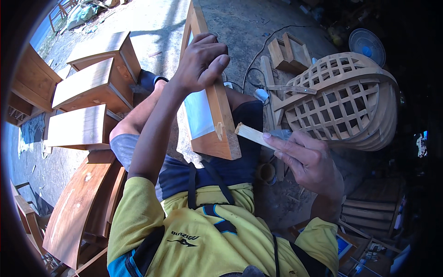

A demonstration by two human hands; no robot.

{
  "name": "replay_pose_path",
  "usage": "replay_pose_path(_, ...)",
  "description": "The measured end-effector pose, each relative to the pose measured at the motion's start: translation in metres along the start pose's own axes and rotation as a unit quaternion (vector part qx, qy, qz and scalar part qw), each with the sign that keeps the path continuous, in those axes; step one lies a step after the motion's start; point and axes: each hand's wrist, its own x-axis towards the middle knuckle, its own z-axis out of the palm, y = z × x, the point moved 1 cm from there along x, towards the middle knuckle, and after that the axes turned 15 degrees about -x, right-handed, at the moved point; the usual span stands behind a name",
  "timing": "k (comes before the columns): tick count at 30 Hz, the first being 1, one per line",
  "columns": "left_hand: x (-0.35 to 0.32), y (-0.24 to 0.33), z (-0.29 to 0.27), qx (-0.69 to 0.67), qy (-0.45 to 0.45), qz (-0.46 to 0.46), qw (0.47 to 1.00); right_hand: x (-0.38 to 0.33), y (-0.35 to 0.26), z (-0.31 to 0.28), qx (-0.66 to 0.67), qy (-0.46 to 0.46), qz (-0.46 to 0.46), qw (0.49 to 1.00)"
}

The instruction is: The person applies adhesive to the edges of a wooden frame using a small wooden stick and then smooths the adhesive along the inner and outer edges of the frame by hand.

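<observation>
A wooden frame [216, 147] with a pale panel [199, 114] set in it stands tilted between my legs. My left hand [203, 62] is closed over the frame's side rail, well above its lower end. A rough, light tan smear [219, 130] marks the rail near that lower corner. At the right, my right hand [307, 159] pinches a flat pale wooden stick [254, 136] between thumb and fingers. The stick's tip carries some tan paste and points at the smeared rail, a small gap away from it.
Several wooden drawers [85, 87] stand at the left, above a curved wooden panel [74, 207]. A large latticed wooden piece [344, 104] lies at the right, near a fan [367, 46]. A small round container [266, 173] sits below my right hand. A cable [258, 53] crosses the floor.
</observation>
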Motion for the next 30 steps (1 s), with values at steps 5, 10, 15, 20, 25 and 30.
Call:
replay_pose_path(5, -0.001, -0.001, 0.000, -0.001, -0.001, -0.004, 1.000, 0.010, -0.014, -0.002, -0.021, 0.023, -0.001, 1.000)
replay_pose_path(10, -0.003, 0.000, -0.002, 0.001, -0.004, -0.008, 1.000, 0.006, -0.014, -0.012, -0.052, -0.036, 0.004, 0.998)
replay_pose_path(15, 0.000, -0.004, -0.002, -0.009, 0.003, 0.000, 1.000, 0.021, -0.016, -0.014, -0.051, 0.018, 0.007, 0.999)
replay_pose_path(20, 0.005, 0.003, -0.018, 0.011, 0.003, 0.009, 1.000, 0.022, 0.006, -0.028, -0.047, -0.071, -0.059, 0.995)
replay_pose_path(25, -0.008, 0.010, -0.012, -0.002, -0.005, -0.021, 1.000, 0.049, 0.052, -0.009, 0.266, 0.041, 0.059, 0.961)
replay_pose_path(30, -0.014, 0.016, -0.026, -0.049, -0.016, -0.031, 0.998, 0.140, 0.067, 0.017, 0.327, 0.063, 0.107, 0.937)
